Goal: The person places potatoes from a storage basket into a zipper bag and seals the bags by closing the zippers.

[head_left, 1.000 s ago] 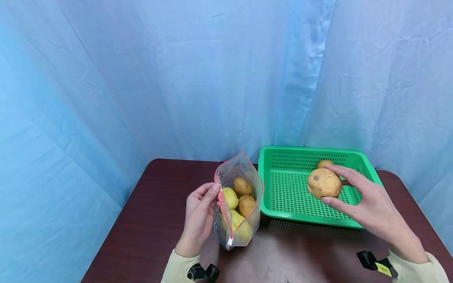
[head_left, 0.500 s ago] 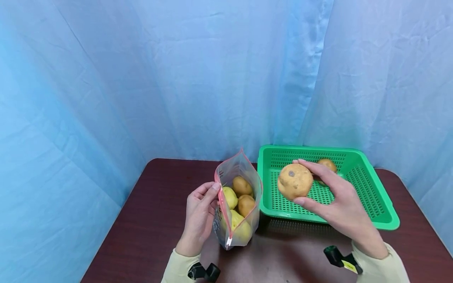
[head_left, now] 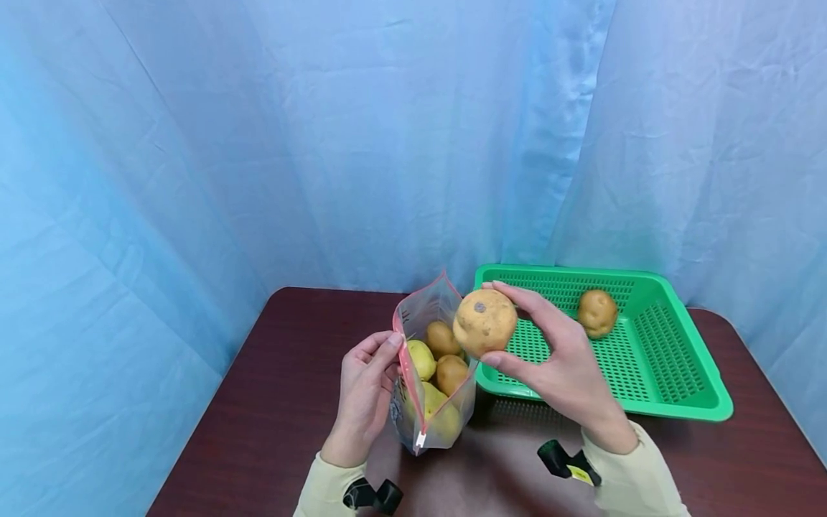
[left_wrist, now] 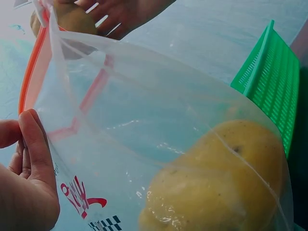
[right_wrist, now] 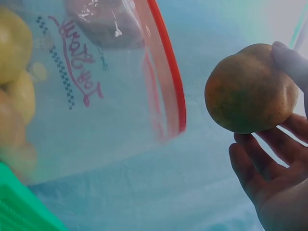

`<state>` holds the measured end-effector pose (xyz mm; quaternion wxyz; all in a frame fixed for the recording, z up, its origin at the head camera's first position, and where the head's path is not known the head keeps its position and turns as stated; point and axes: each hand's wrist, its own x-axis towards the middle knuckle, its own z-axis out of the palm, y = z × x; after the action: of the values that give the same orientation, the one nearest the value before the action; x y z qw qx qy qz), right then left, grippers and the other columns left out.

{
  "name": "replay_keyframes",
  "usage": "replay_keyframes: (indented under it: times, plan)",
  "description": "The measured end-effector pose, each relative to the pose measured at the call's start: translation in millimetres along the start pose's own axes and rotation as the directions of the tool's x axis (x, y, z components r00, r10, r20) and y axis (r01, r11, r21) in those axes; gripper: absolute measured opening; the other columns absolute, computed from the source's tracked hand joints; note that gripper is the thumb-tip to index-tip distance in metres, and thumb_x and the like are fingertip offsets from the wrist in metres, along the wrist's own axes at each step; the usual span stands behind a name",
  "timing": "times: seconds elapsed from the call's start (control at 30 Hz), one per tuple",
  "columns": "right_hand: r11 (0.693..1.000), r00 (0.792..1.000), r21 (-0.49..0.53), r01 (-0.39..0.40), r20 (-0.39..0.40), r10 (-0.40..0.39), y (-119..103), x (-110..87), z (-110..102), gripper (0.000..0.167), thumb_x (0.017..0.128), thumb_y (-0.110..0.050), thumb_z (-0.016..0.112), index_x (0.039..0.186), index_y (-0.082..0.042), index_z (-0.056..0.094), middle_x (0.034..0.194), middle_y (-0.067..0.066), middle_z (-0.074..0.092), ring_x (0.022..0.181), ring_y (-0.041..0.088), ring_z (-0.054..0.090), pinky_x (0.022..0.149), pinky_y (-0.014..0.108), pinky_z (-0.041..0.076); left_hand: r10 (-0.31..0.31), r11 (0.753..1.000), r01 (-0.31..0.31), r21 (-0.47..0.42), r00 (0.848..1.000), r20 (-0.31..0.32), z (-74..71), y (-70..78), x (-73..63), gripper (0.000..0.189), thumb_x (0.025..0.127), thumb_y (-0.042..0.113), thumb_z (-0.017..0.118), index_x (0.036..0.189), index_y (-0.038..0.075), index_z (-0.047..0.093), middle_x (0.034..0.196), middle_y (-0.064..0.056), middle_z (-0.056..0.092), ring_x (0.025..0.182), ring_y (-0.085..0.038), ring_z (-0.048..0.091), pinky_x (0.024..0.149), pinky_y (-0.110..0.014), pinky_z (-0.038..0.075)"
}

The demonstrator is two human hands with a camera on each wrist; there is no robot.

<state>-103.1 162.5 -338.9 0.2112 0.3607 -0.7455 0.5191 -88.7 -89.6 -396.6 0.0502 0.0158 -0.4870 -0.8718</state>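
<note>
A clear zip bag [head_left: 423,309] with a pink zip rim stands with its mouth spread wide. Inside it lie several brown potatoes [head_left: 451,374] and yellow fruits [head_left: 421,360]. My left hand [head_left: 363,393] pinches the left side of the bag's rim between thumb and fingers. In my right hand [head_left: 563,359], thumb and fingertips grip a round light-brown potato [head_left: 484,323] with a dark spot, which overlaps the bag's right rim in the head view. The right wrist view shows this potato beside the bag's opening, the right fingers spread along its underside.
To the right of the bag stands a green perforated basket [head_left: 694,345] with one lumpy potato [head_left: 597,314] at its back. Everything rests on a dark brown table [head_left: 278,402]. Pale blue curtains [head_left: 388,143] hang around it.
My right hand has carried the potato leftward, from over the green basket to the bag's mouth. The potato in the basket has come into full view. My left hand stays at the rim.
</note>
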Motion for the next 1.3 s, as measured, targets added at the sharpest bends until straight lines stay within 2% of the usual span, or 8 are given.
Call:
replay_keyframes:
  times: [0.2, 0.43, 0.67, 0.77, 1.0, 1.3]
  plan:
    - [1.000, 1.000, -0.017, -0.016, 0.017, 0.017, 0.2, 6.6, 13.3, 0.085, 0.072, 0.000, 0.092, 0.148, -0.010, 0.055, 0.145, 0.004, 0.060, 0.124, 0.017, 0.062, 0.101, 0.026, 0.051, -0.003, 1.000, 0.003, 0.000, 1.000, -0.003, 0.5, -0.4, 0.1, 0.009, 0.101, 0.004, 0.064, 0.097, 0.007, 0.072, 0.083, -0.002, 0.069, 0.070, -0.009, 0.063, 0.062, -0.018, 0.055]
    - [0.997, 0.999, -0.077, -0.008, 0.031, 0.011, 6.5, 9.9, 25.1, 0.077, 0.080, -0.018, 0.091, 0.148, -0.015, 0.056, 0.145, 0.000, 0.060, 0.123, 0.016, 0.062, 0.100, 0.026, 0.051, -0.001, 1.000, 0.001, -0.006, 1.000, -0.002, 0.8, -0.4, -0.4, 0.009, 0.101, 0.003, 0.064, 0.097, 0.007, 0.072, 0.083, -0.002, 0.068, 0.070, -0.009, 0.063, 0.062, -0.018, 0.054]
    - [0.995, 0.998, -0.100, -0.019, 0.065, 0.025, 11.5, 13.1, 34.8, 0.077, 0.081, -0.018, 0.091, 0.149, -0.016, 0.056, 0.144, 0.001, 0.061, 0.124, 0.017, 0.061, 0.098, 0.041, 0.054, -0.008, 1.000, 0.008, 0.001, 1.000, -0.007, 1.1, -0.3, 0.0, 0.008, 0.101, 0.004, 0.064, 0.097, 0.006, 0.071, 0.083, -0.002, 0.069, 0.070, -0.009, 0.063, 0.061, -0.018, 0.054]
    - [0.991, 0.995, -0.133, -0.020, 0.099, 0.033, 13.7, 14.2, 38.6, 0.076, 0.081, -0.020, 0.091, 0.148, -0.017, 0.056, 0.144, 0.001, 0.060, 0.129, 0.019, 0.058, 0.101, 0.042, 0.053, -0.013, 1.000, 0.013, 0.000, 1.000, -0.011, 0.9, -0.6, 0.2, 0.008, 0.101, 0.004, 0.064, 0.098, 0.006, 0.071, 0.083, -0.002, 0.069, 0.070, -0.009, 0.063, 0.062, -0.018, 0.055]
    - [0.965, 0.983, -0.256, 0.064, 0.180, -0.018, 22.8, 17.6, 44.8, 0.072, 0.082, -0.024, 0.090, 0.144, -0.008, 0.058, 0.142, 0.007, 0.062, 0.133, 0.028, 0.055, 0.106, 0.050, 0.049, -0.016, 1.000, 0.017, 0.010, 1.000, -0.018, -0.3, -0.4, 0.6, 0.006, 0.101, 0.006, 0.066, 0.097, 0.005, 0.071, 0.083, -0.002, 0.068, 0.071, -0.010, 0.063, 0.062, -0.019, 0.055]
    - [0.922, 0.967, -0.364, 0.132, 0.253, -0.038, 29.6, 21.8, 47.0, 0.071, 0.084, -0.025, 0.089, 0.143, -0.001, 0.057, 0.142, 0.014, 0.061, 0.141, 0.034, 0.049, 0.118, 0.055, 0.034, -0.001, 1.000, 0.001, -0.006, 1.000, -0.011, -0.5, -0.3, 1.1, 0.008, 0.101, 0.004, 0.065, 0.097, 0.006, 0.072, 0.085, -0.002, 0.068, 0.072, -0.009, 0.063, 0.063, -0.019, 0.055]
